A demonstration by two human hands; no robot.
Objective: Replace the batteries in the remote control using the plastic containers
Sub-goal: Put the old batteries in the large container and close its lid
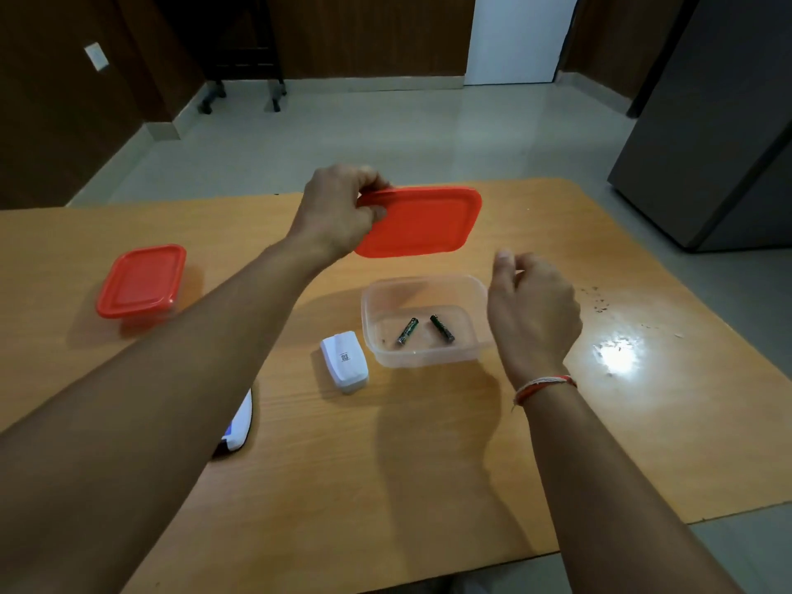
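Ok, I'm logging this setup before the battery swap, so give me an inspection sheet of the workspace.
Surface: wooden table, glare and small specks at right.
Job's things: clear plastic container open, two dark batteries inside; second container, red lid on; white battery cover; white remote partly hidden under left forearm.
Clutter: nothing seen.
Grippers: left hand grips red lid; right hand empty, relaxed.
Cables: nothing seen.
Surroundings: tiled floor, grey cabinet.
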